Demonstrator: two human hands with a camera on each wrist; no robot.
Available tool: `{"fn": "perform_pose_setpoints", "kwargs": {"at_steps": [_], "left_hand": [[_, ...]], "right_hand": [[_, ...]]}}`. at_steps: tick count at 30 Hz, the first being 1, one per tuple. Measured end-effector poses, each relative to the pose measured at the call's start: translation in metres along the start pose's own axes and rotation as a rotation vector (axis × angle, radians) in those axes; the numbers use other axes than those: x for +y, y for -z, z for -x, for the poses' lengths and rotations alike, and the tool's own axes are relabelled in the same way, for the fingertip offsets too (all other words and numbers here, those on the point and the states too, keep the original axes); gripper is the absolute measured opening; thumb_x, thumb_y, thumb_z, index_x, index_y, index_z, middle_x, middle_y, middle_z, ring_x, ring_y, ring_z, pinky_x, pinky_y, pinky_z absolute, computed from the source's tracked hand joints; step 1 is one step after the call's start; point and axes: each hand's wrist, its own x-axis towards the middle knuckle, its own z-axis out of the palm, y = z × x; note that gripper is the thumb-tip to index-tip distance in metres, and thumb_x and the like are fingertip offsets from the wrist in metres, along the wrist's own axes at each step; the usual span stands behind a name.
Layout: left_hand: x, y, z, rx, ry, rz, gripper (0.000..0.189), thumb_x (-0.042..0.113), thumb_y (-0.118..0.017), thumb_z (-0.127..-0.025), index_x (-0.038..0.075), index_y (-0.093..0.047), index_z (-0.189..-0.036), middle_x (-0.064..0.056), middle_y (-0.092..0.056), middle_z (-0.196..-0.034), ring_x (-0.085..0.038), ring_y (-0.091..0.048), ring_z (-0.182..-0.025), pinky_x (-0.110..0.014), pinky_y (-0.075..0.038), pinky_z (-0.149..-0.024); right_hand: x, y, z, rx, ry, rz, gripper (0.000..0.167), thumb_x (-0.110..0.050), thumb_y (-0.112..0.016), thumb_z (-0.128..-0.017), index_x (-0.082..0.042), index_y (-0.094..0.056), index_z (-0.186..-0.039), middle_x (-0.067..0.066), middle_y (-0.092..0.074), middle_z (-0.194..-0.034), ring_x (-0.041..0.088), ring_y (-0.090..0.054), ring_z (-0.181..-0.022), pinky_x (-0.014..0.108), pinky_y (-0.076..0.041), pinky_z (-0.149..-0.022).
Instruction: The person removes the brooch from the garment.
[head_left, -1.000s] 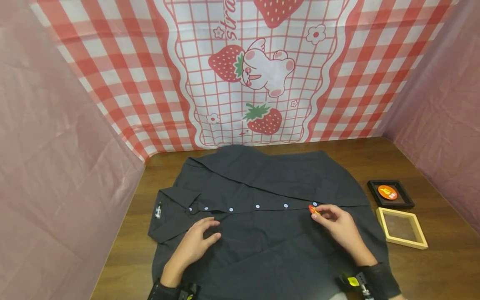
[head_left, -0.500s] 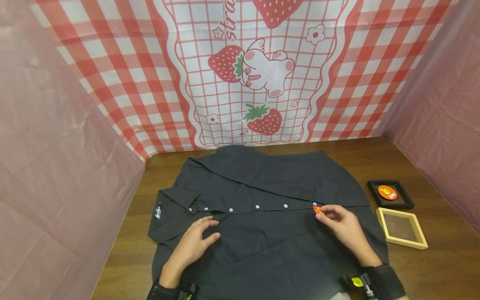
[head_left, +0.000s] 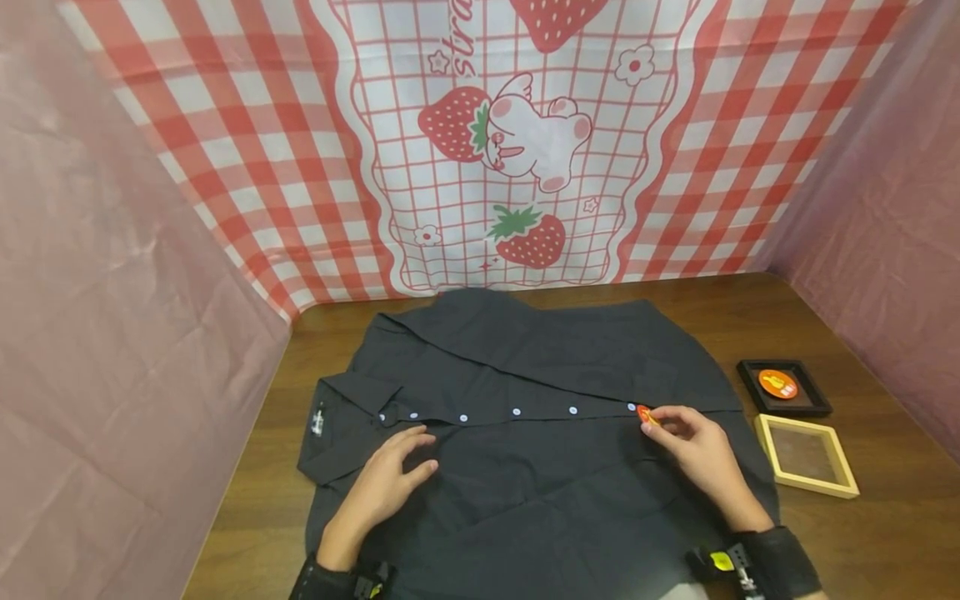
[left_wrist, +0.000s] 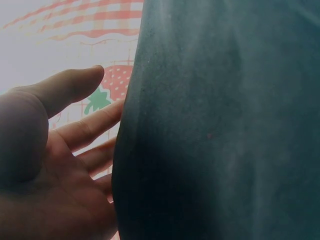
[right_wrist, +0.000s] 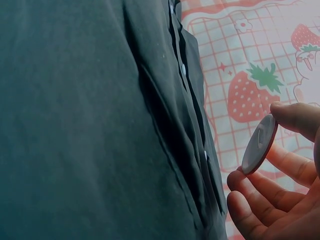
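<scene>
A dark button-up shirt [head_left: 517,483] lies spread flat, its collar at the left and a row of pale buttons [head_left: 516,412] across the middle. Between thumb and fingers, my right hand [head_left: 697,454] pinches a round red-orange pin badge [head_left: 644,416] just beside the rightmost visible button. In the right wrist view, the pale back of the badge [right_wrist: 257,147] shows with a thin pin on it. My left hand [head_left: 384,483] hovers over or rests lightly on the shirt near the collar, fingers relaxed and holding nothing; whether it touches the cloth is unclear.
On the wooden table [head_left: 247,500], to the right of the shirt, sits a black square frame [head_left: 816,404] with another round orange badge [head_left: 777,384] in it. A pale yellow frame [head_left: 813,487] lies just in front. A strawberry-print cloth [head_left: 525,192] hangs behind.
My right hand has shifted a little to the right with the badge, from left of the rightmost visible button to its right side. The left hand stays almost still.
</scene>
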Motion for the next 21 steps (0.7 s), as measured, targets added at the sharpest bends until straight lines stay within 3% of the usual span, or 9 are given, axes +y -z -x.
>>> {"fn": "perform_pose_setpoints", "kwargs": {"at_steps": [13,21], "left_hand": [[0.0,-0.001,0.0,0.003,0.013,-0.011,0.036,0.024,-0.069,-0.089,0.012,-0.065,-0.123,-0.015,-0.054,-0.141,-0.039,-0.047,-0.134,-0.059,-0.037,-0.107],[-0.001,-0.001,-0.001,0.008,0.013,-0.007,0.036,0.025,-0.069,-0.09,0.012,-0.065,-0.123,-0.015,-0.054,-0.141,-0.038,-0.048,-0.133,-0.059,-0.038,-0.107]], "right_hand": [[0.008,0.008,-0.001,0.044,0.059,0.059,0.028,-0.016,-0.078,-0.082,0.0,-0.069,-0.103,0.016,-0.066,-0.093,-0.008,-0.049,-0.069,0.015,-0.044,-0.061],[0.01,0.013,0.0,0.052,0.026,0.068,0.032,-0.021,-0.078,-0.082,0.0,-0.069,-0.105,0.018,-0.067,-0.098,-0.011,-0.048,-0.069,0.015,-0.044,-0.061]]}}
